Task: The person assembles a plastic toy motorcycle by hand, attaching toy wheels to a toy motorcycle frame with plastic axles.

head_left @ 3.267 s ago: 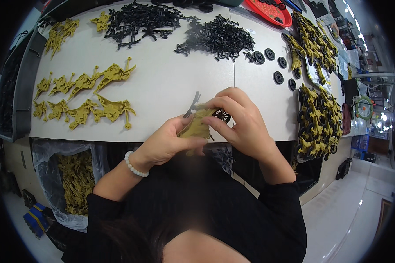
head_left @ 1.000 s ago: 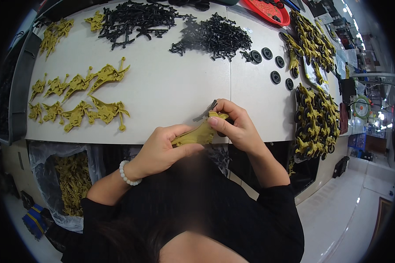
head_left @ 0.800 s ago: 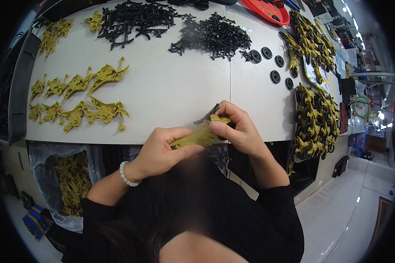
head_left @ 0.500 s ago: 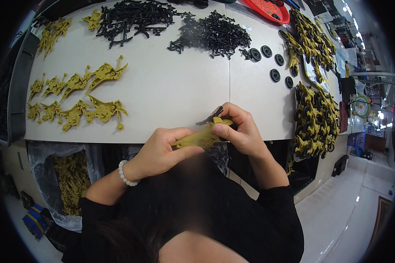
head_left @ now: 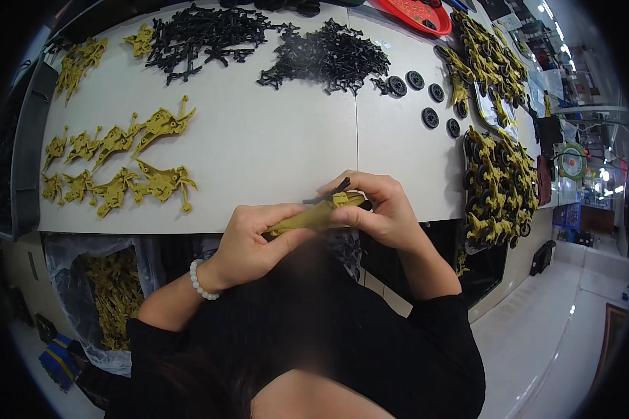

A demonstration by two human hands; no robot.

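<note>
Red tray [head_left: 407, 17] at top, green fan [head_left: 572, 162] far right, blue bundle [head_left: 56, 363] lower left.

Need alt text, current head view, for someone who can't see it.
The left hand and right hand hold a yellow part, a black piece beside it, at the near edge of a white table. Beyond lie rows of yellow parts at left, heaps of black pieces, loose wheels, and wheeled yellow assemblies at right.

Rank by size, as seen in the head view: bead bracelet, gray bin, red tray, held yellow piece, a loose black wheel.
1. Gray bin
2. Red tray and held yellow piece: unsure, neither shows whole
3. Bead bracelet
4. Loose black wheel
</note>
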